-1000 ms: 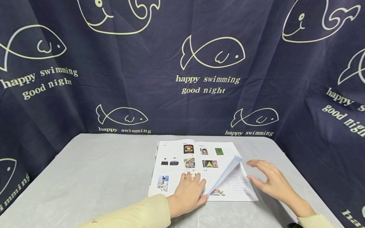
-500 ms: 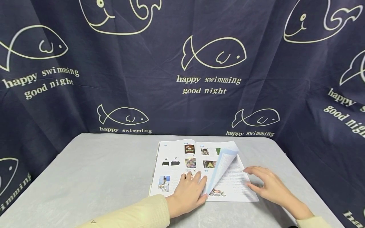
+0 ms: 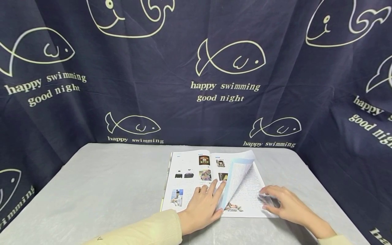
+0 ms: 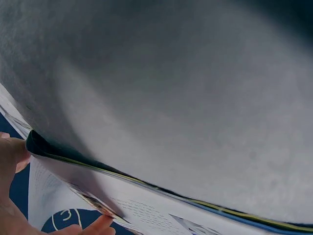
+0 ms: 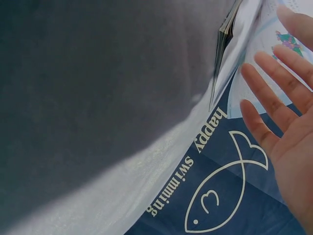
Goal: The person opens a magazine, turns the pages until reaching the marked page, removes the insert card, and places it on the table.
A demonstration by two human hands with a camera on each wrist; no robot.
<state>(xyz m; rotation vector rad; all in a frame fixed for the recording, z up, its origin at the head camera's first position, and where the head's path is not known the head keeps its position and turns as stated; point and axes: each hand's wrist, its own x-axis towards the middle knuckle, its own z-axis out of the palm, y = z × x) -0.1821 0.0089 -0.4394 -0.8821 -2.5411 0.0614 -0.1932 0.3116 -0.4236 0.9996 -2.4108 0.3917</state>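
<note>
An open magazine [image 3: 190, 185] lies on the table, its pages printed with text and small pictures. One right-hand page [image 3: 240, 170] stands lifted and curls over toward the left, its lower corner near the left thumb. My left hand [image 3: 202, 207] rests with spread fingers on the magazine around the spine, touching the base of the curled page. The left wrist view shows the fingers at the magazine's edge [image 4: 146, 188]. My right hand [image 3: 289, 206] is at the magazine's right edge, fingers loosely bent and apart, gripping nothing; its palm [image 5: 301, 152] shows in the right wrist view.
A grey cloth-covered table [image 3: 107, 187] extends around the magazine. Dark blue curtains [image 3: 171, 102] with white fish drawings and lettering hang behind it and at both sides.
The lifted page has swung further left and its curl has widened. My right hand has moved slightly left and down to the magazine's edge. My left fingers have spread toward the curled page.
</note>
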